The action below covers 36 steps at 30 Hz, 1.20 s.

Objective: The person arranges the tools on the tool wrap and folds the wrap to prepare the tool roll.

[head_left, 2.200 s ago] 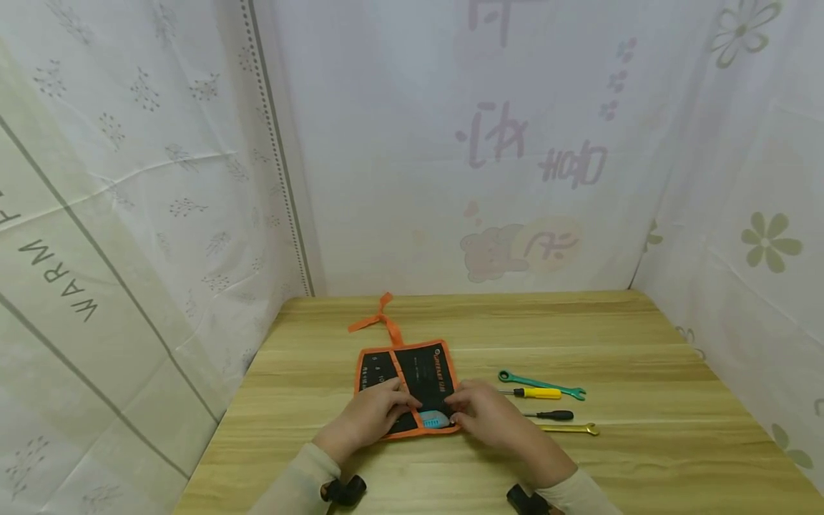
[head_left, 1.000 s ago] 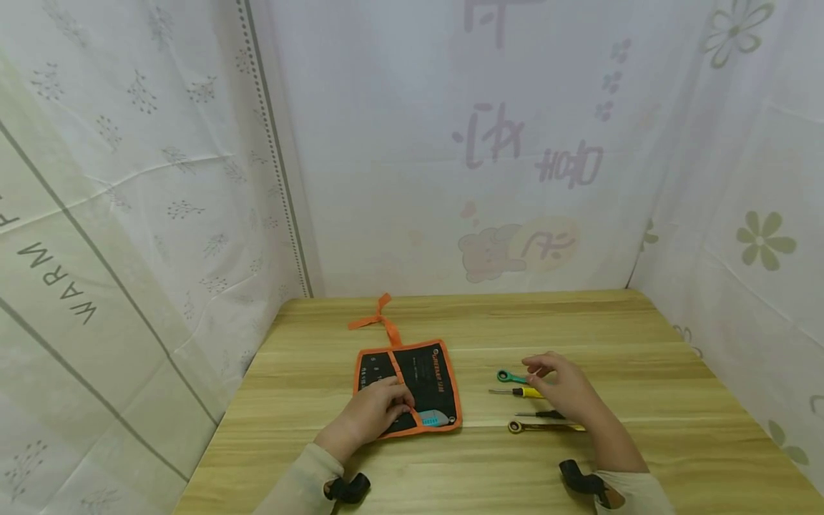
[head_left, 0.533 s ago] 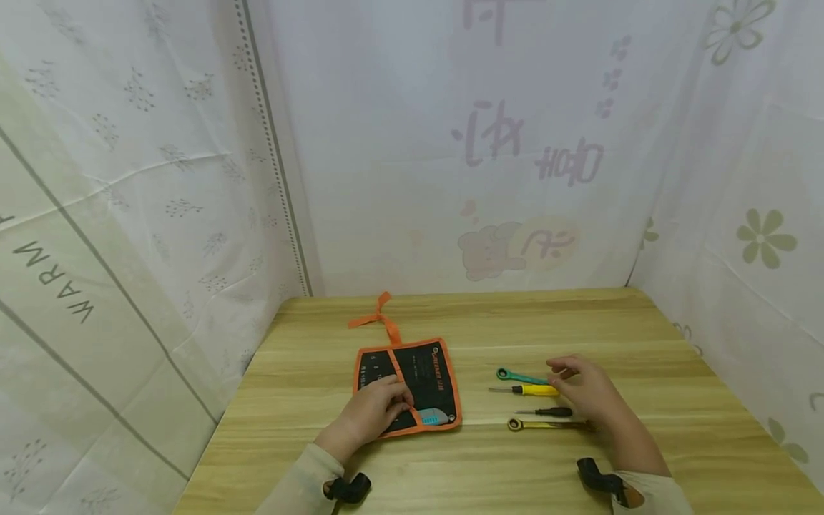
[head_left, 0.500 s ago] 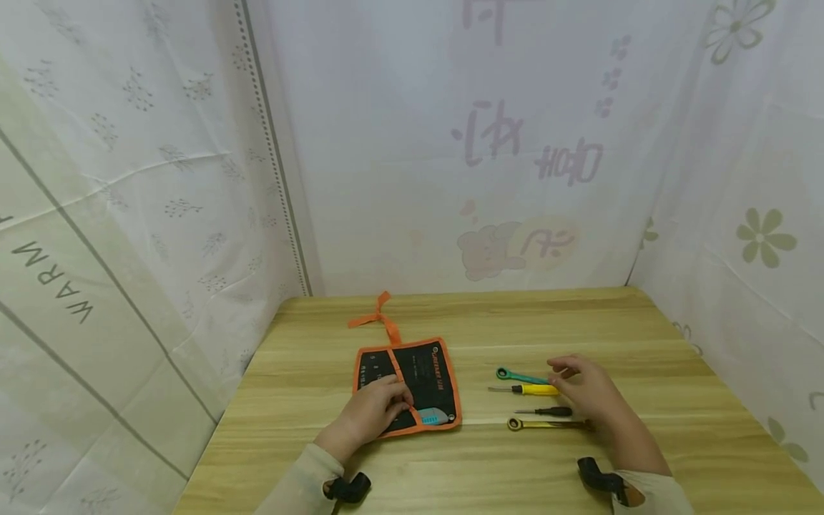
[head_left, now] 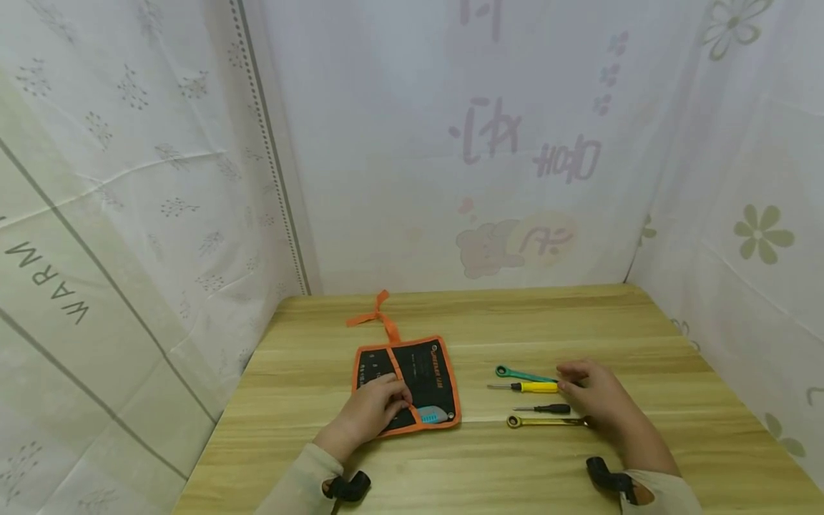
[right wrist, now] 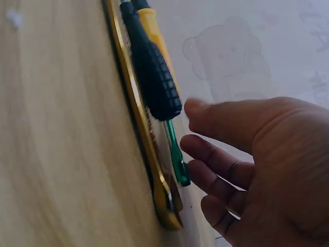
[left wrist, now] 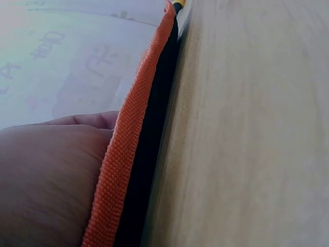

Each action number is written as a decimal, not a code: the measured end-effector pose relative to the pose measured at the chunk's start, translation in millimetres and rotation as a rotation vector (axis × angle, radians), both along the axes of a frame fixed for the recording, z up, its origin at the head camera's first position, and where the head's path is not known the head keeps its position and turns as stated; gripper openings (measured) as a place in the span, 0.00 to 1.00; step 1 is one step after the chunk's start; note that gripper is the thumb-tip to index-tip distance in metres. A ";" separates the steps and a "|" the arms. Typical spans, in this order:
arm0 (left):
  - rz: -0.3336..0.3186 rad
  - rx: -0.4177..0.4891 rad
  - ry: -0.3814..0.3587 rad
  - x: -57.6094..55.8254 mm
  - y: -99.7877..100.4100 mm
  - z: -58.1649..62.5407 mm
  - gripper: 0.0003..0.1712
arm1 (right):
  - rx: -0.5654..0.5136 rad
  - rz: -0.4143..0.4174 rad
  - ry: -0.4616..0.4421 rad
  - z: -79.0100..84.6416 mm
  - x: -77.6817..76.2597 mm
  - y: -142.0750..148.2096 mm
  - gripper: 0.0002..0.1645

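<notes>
The left hand (head_left: pixel 368 410) bore on the tool pouch (head_left: pixel 421 375) with fingers and thumb bent, seemingly pinching it by the orange strip that crossed it; the fingertips were hidden in the left wrist view. The right hand (head_left: pixel 604 399) held nothing: its thumb stood apart from loosely bent fingers, just beside the right ends of the green wrench (head_left: pixel 529 375) and the yellow-handled screwdriver (head_left: pixel 539 388). Whether it touched either could not be told.

The work in hand looked like choosing a loose tool while the pouch was steadied. The next move seemed to call for thumb and fingers to meet on one handle; which one was not clear.

Nearer the person lay the black-handled screwdriver (head_left: pixel 553 409) and the gold wrench (head_left: pixel 547 422). A grey-and-turquoise tool (head_left: pixel 434 415) showed at the strip, its left end hidden. The pouch lay flat on the bench (head_left: pixel 476 476), well left of the loose tools, its orange tie (head_left: pixel 390 329) stretched away from the person. Printed cloth (head_left: pixel 393 179) hung behind.
</notes>
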<state>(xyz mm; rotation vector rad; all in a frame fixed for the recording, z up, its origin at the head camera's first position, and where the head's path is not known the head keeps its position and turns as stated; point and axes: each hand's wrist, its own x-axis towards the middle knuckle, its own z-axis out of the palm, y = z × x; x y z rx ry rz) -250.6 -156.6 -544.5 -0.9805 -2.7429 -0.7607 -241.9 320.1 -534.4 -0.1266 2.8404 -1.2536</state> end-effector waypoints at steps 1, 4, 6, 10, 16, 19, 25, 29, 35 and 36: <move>0.000 0.000 0.001 -0.1 0.1 0.4 0.06 | 0.003 0.006 0.004 -0.5 -0.2 1.1 0.25; -0.001 0.000 0.005 -0.5 0.1 1.3 0.06 | 0.029 0.015 0.038 -3.1 -2.2 3.8 0.22; 0.001 -0.004 0.005 -0.4 0.2 1.8 0.06 | 0.062 0.026 0.069 -5.0 -3.6 5.4 0.20; 0.007 -0.006 -0.002 0.3 0.3 2.6 0.06 | 0.129 0.032 0.102 -6.8 -5.4 7.2 0.16; 0.009 -0.005 -0.014 0.5 0.2 2.3 0.06 | 0.184 0.022 0.091 -5.7 -6.1 6.4 0.10; 0.013 -0.009 -0.018 0.2 0.1 1.2 0.07 | 0.211 0.003 0.093 -6.1 -6.0 4.1 0.07; 0.014 -0.012 -0.018 -0.5 0.3 0.0 0.07 | 0.275 0.023 0.133 -5.2 -4.1 1.1 0.04; 0.015 -0.014 -0.018 -0.2 0.5 0.5 0.07 | 0.269 0.028 0.129 -5.5 -3.2 0.8 0.04; 0.026 -0.021 -0.020 0.1 0.7 -0.6 0.07 | 0.161 0.022 0.113 -9.4 -4.5 2.1 0.06; 0.026 -0.023 -0.020 0.3 0.8 -0.7 0.07 | 0.148 0.018 0.114 -9.8 -4.6 2.3 0.07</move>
